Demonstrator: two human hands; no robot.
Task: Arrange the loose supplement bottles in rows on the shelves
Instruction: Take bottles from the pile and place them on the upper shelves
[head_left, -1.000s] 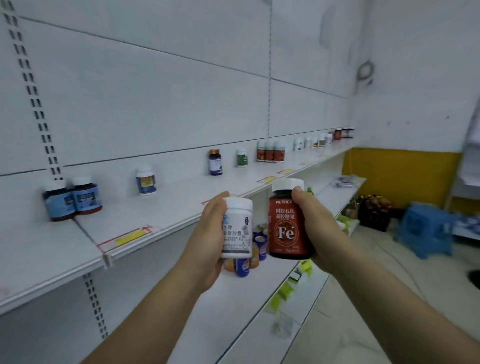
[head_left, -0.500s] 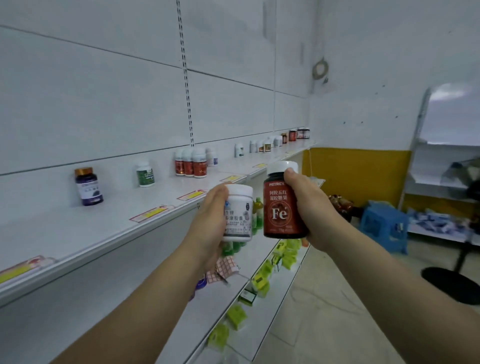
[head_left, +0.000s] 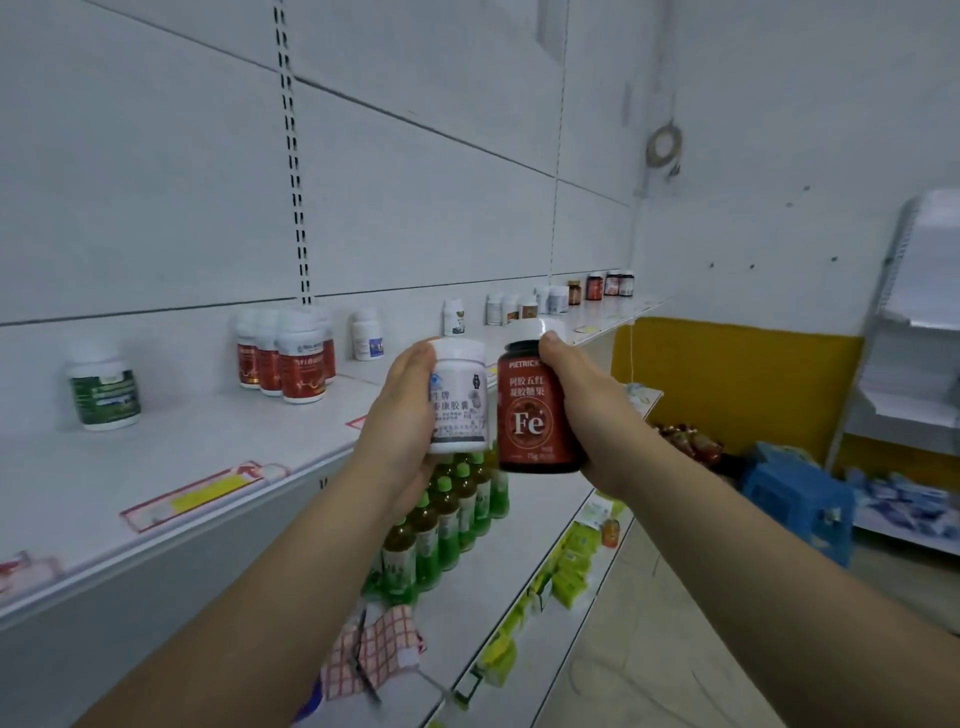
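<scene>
My left hand (head_left: 397, 421) grips a white supplement bottle (head_left: 460, 397) with a white cap, held upright in front of me. Beside it, my right hand (head_left: 592, 410) grips a dark red bottle marked "Fe" (head_left: 535, 410), also upright. Both bottles hover in front of the white upper shelf (head_left: 156, 467). On that shelf stand a green-labelled bottle (head_left: 104, 392), a cluster of red-labelled bottles (head_left: 288, 358), a single white bottle (head_left: 368, 335) and several more bottles (head_left: 550, 299) spaced toward the far end.
A lower shelf carries green drink bottles (head_left: 441, 514), yellow-green packets (head_left: 571, 561) and a checked cloth (head_left: 374, 649). A blue stool (head_left: 797, 499) stands on the floor at the right by a yellow wall panel (head_left: 737, 379). Another white shelf unit (head_left: 914, 322) stands at far right.
The view has moved along the shelf to the right: the red-labelled cluster and the green-labelled bottle are now nearer. Both hands still hold their bottles side by side.
</scene>
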